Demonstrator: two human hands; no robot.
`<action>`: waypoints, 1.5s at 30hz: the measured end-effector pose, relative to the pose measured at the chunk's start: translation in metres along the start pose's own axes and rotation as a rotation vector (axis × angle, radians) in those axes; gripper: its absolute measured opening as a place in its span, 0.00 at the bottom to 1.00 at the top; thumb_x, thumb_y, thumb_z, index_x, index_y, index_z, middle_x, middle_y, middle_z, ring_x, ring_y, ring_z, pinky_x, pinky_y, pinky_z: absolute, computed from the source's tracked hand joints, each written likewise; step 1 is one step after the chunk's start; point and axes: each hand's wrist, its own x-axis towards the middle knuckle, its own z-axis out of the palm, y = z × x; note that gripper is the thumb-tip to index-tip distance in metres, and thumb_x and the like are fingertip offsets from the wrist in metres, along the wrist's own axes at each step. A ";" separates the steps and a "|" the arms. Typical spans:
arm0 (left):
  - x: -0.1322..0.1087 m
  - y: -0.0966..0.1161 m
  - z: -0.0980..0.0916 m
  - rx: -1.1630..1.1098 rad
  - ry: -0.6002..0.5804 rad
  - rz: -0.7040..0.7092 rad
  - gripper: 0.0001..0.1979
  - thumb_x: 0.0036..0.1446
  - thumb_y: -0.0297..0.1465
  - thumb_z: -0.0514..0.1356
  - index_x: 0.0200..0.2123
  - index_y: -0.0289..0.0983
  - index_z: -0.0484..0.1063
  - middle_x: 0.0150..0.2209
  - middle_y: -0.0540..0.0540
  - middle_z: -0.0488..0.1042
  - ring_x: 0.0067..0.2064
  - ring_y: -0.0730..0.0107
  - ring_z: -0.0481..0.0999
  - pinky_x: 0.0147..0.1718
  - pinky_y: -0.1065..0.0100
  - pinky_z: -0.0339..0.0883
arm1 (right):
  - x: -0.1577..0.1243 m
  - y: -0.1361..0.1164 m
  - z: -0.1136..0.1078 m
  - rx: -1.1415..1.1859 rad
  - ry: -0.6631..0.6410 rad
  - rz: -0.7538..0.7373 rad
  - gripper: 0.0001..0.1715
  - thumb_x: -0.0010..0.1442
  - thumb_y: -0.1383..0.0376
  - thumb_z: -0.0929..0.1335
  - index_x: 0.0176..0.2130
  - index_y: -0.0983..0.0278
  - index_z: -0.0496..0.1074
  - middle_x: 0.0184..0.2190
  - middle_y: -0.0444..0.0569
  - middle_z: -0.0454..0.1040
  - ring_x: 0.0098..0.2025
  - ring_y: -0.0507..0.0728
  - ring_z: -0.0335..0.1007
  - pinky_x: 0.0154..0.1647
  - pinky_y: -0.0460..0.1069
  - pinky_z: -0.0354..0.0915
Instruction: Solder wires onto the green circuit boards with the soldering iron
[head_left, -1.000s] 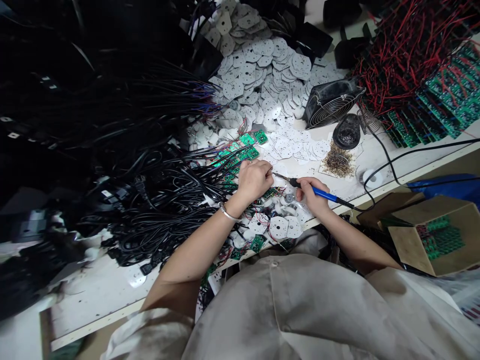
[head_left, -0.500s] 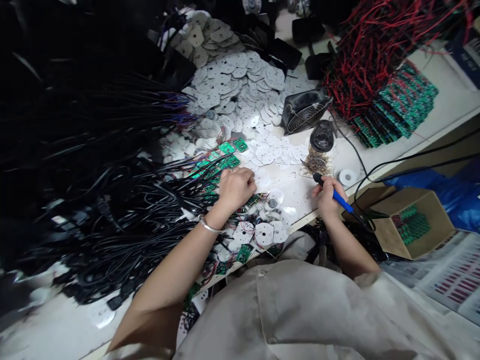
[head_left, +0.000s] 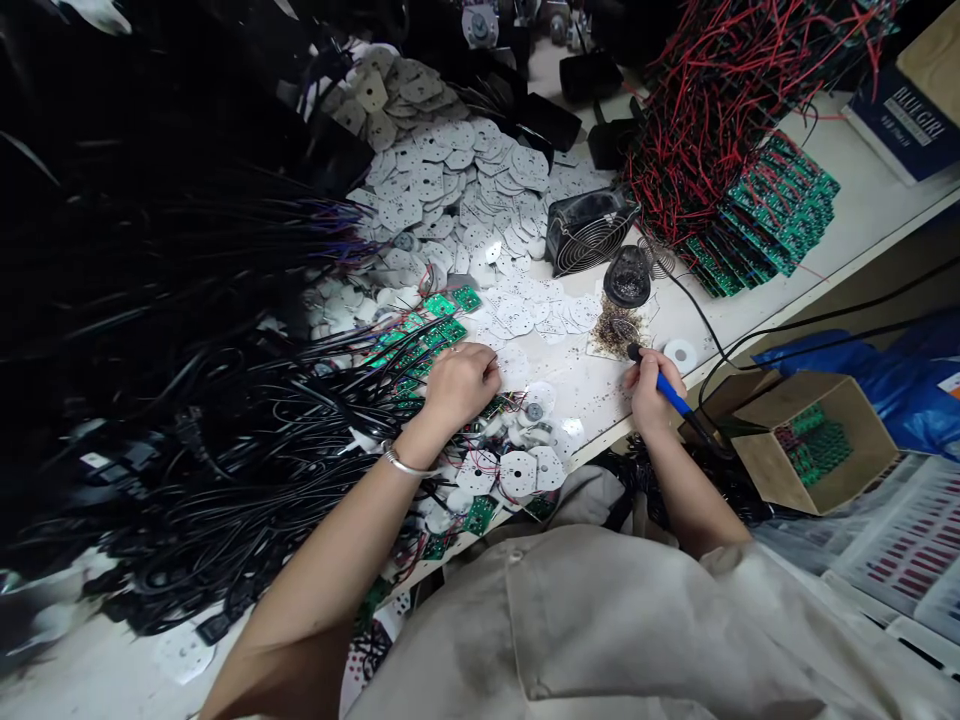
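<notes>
Benchtop (head_left: 581,425) half hidden under black cables (head_left: 225,490)

Soldering iron (head_left: 671,394): blue handle, black grip, slanted, nose toward brass shavings (head_left: 619,335); green circuit boards (head_left: 442,305), wired, lying loose; white perforated discs (head_left: 517,315), scattered flat, overlapping

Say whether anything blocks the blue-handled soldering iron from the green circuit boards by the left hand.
Nothing raised: only flat white perforated discs on the bench lie between the blue-handled soldering iron and the green circuit boards.
</notes>
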 end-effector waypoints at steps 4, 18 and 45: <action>0.000 -0.004 0.001 -0.077 0.001 0.020 0.08 0.56 0.26 0.55 0.33 0.37 0.75 0.40 0.40 0.80 0.44 0.55 0.77 0.48 0.56 0.70 | 0.000 0.000 0.000 0.011 0.005 0.015 0.20 0.64 0.50 0.64 0.40 0.64 0.74 0.17 0.38 0.68 0.19 0.52 0.66 0.27 0.49 0.66; -0.019 -0.014 -0.015 -0.593 0.064 -0.070 0.20 0.64 0.41 0.54 0.51 0.36 0.73 0.45 0.41 0.82 0.46 0.60 0.81 0.51 0.59 0.72 | 0.001 -0.005 0.001 0.016 0.017 0.031 0.22 0.62 0.49 0.65 0.40 0.64 0.73 0.16 0.37 0.66 0.18 0.52 0.66 0.25 0.48 0.65; 0.007 0.008 -0.005 -0.029 -0.064 -0.143 0.15 0.64 0.28 0.53 0.39 0.34 0.82 0.42 0.37 0.81 0.45 0.54 0.79 0.46 0.58 0.71 | -0.039 -0.019 0.054 0.325 -0.377 0.039 0.16 0.61 0.51 0.67 0.34 0.60 0.73 0.14 0.37 0.66 0.14 0.50 0.62 0.17 0.47 0.61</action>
